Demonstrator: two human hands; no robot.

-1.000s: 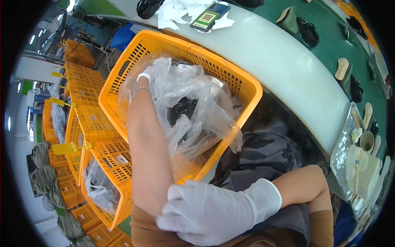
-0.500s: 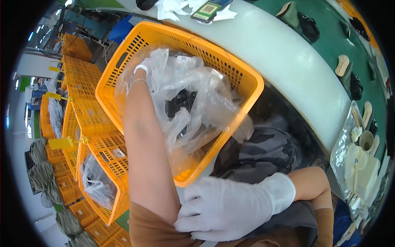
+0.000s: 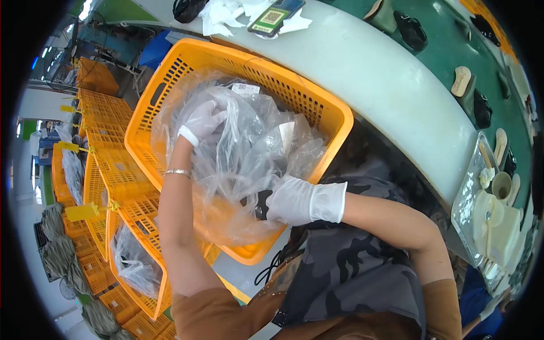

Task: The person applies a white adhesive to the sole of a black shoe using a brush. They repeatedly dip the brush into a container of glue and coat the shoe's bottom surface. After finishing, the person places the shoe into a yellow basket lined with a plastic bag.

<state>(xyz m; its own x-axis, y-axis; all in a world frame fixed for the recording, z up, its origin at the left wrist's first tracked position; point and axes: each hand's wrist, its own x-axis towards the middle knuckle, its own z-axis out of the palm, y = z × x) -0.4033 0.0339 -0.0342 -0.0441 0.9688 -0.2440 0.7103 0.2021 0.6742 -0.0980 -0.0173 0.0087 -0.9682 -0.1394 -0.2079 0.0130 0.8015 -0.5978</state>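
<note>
A large clear plastic bag (image 3: 232, 141) lies crumpled inside an orange plastic basket (image 3: 306, 79). My left hand (image 3: 205, 120), in a white glove, is inside the basket with its fingers curled on a fold of the bag. At the basket's near right side, my gloved right hand (image 3: 292, 201) closes on a dark black piece (image 3: 259, 204), partly covered by the bag; its exact kind is hard to make out. A white label (image 3: 245, 89) shows through the film near the back wall.
More orange baskets (image 3: 122, 181) are stacked on the left, one with a bagged load (image 3: 136, 260). A pale curved table edge (image 3: 391, 79) borders a green belt (image 3: 447, 45) carrying black shoe uppers (image 3: 411, 31) and shoe lasts. A phone (image 3: 275, 18) and white paper lie at the back. A clear tray (image 3: 473, 204) stands at right.
My right hand has moved from near my body up to the basket and now grips the black piece. My left hand has come up into view, closed on the bag's film.
</note>
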